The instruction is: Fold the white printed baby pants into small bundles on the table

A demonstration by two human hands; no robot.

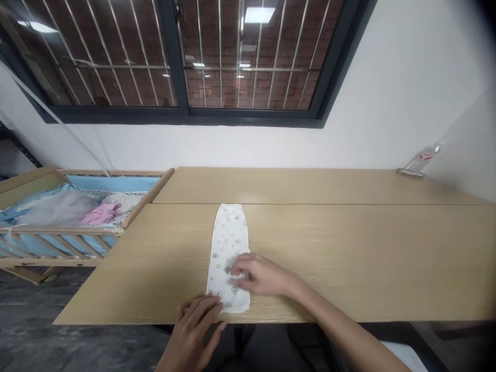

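Left hand (191, 330) and right hand (263, 276) on folded white cloth (228, 248)

Folded cloth (228, 248) on near desk (349, 258); crib (62, 231) left of desk; second desk (290, 186) behind; window (182, 62) beyond.

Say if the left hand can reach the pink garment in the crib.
Probably not as it stands: the left hand sits at the table's near edge, while the pink garment lies far left, inside the wooden crib behind its rail.

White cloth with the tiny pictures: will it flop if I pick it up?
Probably: the folded white cloth lies thin and flat on the wooden table, so it looks soft. It's likely light, and won't roll.
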